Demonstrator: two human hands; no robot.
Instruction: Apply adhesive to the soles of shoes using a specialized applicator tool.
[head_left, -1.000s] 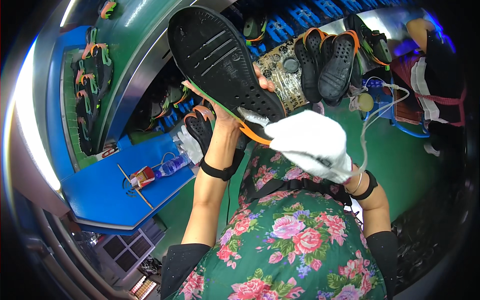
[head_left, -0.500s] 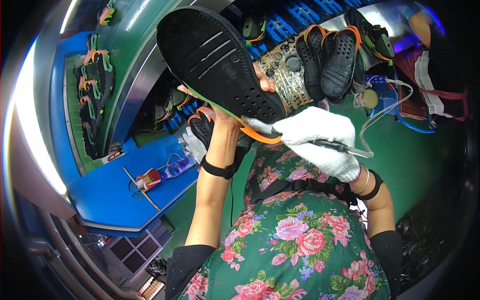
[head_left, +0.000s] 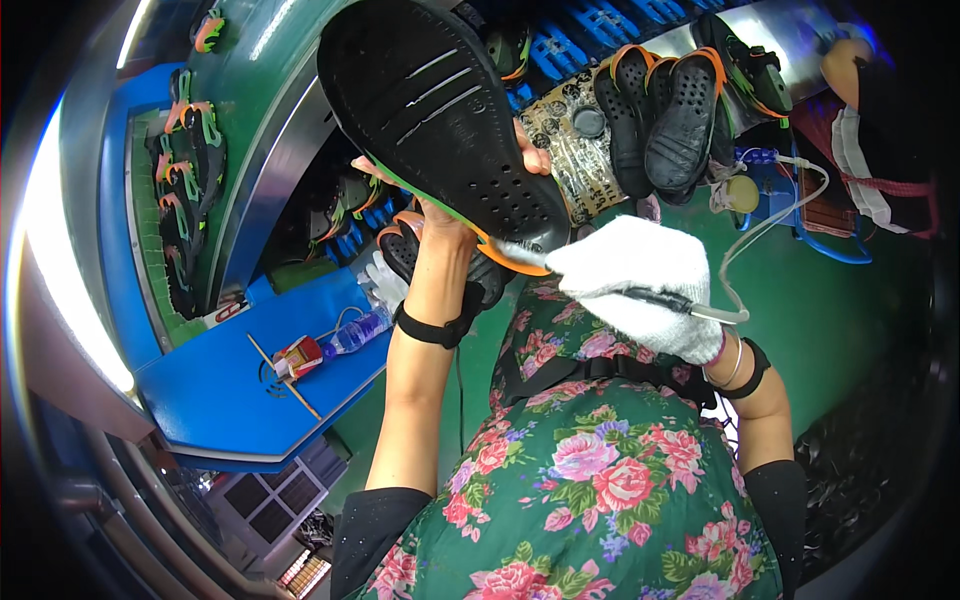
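My bare left hand (head_left: 447, 228) is wrapped round a black shoe piece (head_left: 430, 120) shaped like a sole, with small holes at its narrower end and a green and orange edge. Some fingers show on its far side; the rest are hidden underneath. In a white knit glove, my right hand (head_left: 640, 280) is closed on a brush (head_left: 655, 297) with a thin tube running from its rear end. The brush's pale tip (head_left: 518, 252) lies along the orange edge at the end nearest me.
Several black shoe pieces with orange rims (head_left: 683, 130) stand at the far right beside a taped cardboard piece (head_left: 570, 165). On the blue table (head_left: 220, 400) at left lie a plastic bottle (head_left: 357, 332) and a red box (head_left: 298, 357). More shoes (head_left: 190, 190) line the far left.
The shoe piece has shifted slightly away from me and turned a little. My right hand moved slightly left, with the brush tip still at the orange edge.
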